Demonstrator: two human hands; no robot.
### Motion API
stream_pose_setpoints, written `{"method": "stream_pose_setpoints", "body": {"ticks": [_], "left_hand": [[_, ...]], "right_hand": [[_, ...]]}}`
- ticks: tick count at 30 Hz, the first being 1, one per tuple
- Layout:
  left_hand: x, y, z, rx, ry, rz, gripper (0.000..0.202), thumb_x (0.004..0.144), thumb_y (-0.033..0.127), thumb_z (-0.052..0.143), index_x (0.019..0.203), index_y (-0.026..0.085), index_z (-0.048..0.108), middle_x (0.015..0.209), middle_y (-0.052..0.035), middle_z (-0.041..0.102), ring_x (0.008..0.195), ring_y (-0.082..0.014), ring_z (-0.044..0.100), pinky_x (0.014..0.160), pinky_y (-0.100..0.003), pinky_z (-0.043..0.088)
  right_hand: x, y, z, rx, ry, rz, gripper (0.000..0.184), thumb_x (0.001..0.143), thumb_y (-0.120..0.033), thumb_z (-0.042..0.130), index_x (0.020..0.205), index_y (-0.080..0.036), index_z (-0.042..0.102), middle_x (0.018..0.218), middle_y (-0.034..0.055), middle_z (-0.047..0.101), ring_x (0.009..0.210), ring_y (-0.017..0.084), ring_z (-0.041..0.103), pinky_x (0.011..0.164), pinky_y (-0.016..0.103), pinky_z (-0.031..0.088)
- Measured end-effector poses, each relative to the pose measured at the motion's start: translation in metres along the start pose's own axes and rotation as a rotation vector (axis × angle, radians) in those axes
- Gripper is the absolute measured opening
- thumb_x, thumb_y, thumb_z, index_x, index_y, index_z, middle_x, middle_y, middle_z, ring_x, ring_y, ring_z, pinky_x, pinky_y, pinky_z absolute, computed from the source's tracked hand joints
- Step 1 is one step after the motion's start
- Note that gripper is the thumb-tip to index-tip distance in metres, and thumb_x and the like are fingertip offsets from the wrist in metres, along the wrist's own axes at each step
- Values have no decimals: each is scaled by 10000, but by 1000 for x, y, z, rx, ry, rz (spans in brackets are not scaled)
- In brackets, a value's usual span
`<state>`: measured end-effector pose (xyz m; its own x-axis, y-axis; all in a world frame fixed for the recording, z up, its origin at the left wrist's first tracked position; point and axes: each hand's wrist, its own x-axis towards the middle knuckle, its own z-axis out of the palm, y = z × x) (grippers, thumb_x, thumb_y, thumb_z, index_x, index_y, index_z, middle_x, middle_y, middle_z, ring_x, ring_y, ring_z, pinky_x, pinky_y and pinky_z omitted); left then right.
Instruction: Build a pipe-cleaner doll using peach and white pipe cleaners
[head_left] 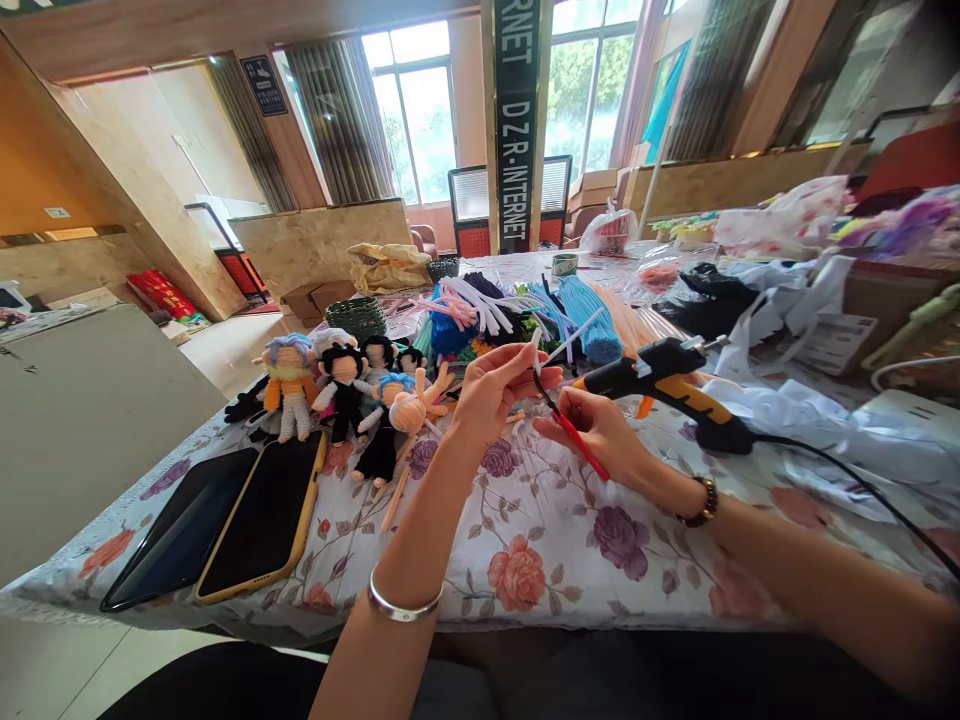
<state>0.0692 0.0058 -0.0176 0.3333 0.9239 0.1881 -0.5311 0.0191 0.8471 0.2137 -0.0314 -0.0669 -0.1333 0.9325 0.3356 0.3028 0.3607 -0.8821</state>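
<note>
At the left of the worktop [465,560], which wears a cloth printed with roses, lie 2 phones side by side: a dark phone [184,525] and, just right of it, a yellow-cased phone [262,520], both screens black. Beyond them sits a cluster of crocheted dolls [345,395], including an orange-topped doll [289,385] with pale blue hair. Behind the cluster stands a dark green woven basket [356,317].

Near the middle, the left hand [499,385], with a silver bangle [397,611] at its wrist, is raised above the cloth and pinches a small white strip [535,342] upright between thumb and fingers. A pale stem [589,335] slants up to the right from beside these fingertips; I cannot tell whether it is held. Just right, the right hand [596,425] is closed around a red-handled tool [583,447], whose dark front end points up toward the white strip; contact is too small to tell. A beaded bracelet [705,502] circles that wrist.

Behind the hands lies a bundle of light blue pipe cleaners [600,320]. To the right, near the right hand, a black-and-orange glue gun [679,385] trails its black cord [862,470], with crumpled white ribbon [787,415] beyond.
</note>
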Motion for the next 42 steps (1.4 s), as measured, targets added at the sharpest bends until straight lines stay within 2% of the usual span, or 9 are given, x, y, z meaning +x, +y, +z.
{"method": "stream_pose_setpoints", "body": {"ticks": [13, 25, 33, 38, 42], "left_hand": [[0, 0, -3, 68, -11, 0, 245, 630, 330, 781, 711, 124, 674, 682, -12, 674, 613, -139, 680, 678, -259, 539], [0, 2, 0, 46, 9, -17, 269, 572, 305, 812, 700, 117, 668, 663, -14, 679, 595, -137, 675, 669, -260, 539], [-1, 2, -2, 54, -1, 7, 231, 631, 300, 781, 718, 118, 669, 714, -9, 673, 625, -133, 676, 708, -271, 535], [2, 2, -5, -6, 79, 62, 206, 645, 281, 773, 707, 126, 653, 711, 0, 665, 661, -125, 673, 801, -306, 531], [4, 0, -8, -1, 184, 127, 187, 675, 253, 747, 699, 111, 626, 658, 10, 638, 637, -94, 643, 787, -280, 526]], "right_hand": [[-1, -5, 0, -18, 5, 17, 480, 645, -521, 738, 604, -199, 384, 540, -70, 354, 510, 76, 295, 460, 227, 239], [0, -7, -2, -46, 8, 14, 497, 635, -547, 733, 596, -199, 380, 539, -74, 337, 512, 75, 289, 461, 231, 237], [-3, -9, 0, -46, 18, 14, 501, 634, -581, 716, 600, -205, 386, 530, -68, 362, 497, 80, 300, 448, 233, 255], [-5, -7, 3, -225, -34, -39, 427, 637, -520, 737, 605, -204, 451, 530, -38, 481, 498, 96, 373, 461, 241, 302], [-9, -5, 4, -398, -135, 60, 318, 699, -486, 679, 643, -196, 559, 563, 3, 598, 499, 129, 486, 470, 252, 337]]}}
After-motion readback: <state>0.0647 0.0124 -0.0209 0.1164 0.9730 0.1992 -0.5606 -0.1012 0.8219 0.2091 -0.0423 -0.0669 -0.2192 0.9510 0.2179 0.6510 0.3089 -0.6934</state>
